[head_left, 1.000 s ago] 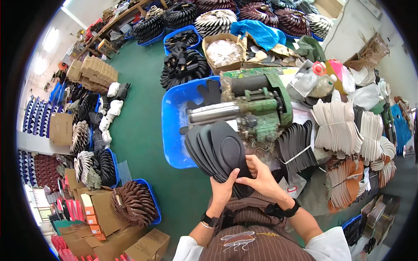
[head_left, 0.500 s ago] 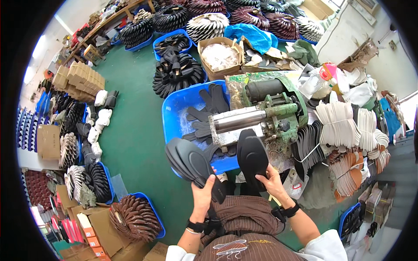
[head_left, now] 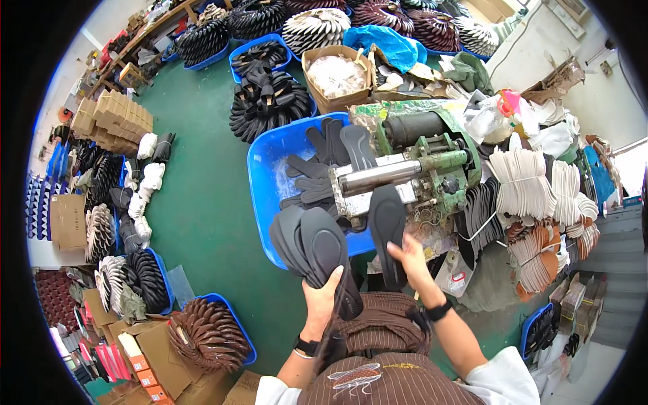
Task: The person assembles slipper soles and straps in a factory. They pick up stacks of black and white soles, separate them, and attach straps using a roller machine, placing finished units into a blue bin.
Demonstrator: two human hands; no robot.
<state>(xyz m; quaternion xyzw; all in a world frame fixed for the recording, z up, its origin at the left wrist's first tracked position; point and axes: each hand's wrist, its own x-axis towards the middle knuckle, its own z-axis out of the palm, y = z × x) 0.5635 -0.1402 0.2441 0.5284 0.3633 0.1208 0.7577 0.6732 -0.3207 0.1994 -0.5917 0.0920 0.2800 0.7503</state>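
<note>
One dark insole [head_left: 387, 229] is being held by the right hand [head_left: 410, 260] at centre frame, w/ fingers closing on its lower end and the upper end reaching up to the steel roller [head_left: 375, 177] of the green machine [head_left: 432, 158]. Left hand [head_left: 322, 297], lower centre, is gripping a fanned stack of insoles [head_left: 309, 244] by their heel ends; approx. 4–5 pcs, though the overlap is making an exact count hard.

Handling, judging by looks: thin, light, foam-like and bendy, so a single pc is likely flopping if pinched at one tip; taking it at the heel w/ thumb on top seems the safest hold. Matte surface, probably not slippery, not fragile. The stack is wanting a firm squeeze at the narrow end or the pcs could be sliding apart.

Blue bin [head_left: 260, 177], left of the machine, is holding roughly a dozen more loose dark insoles.
</note>
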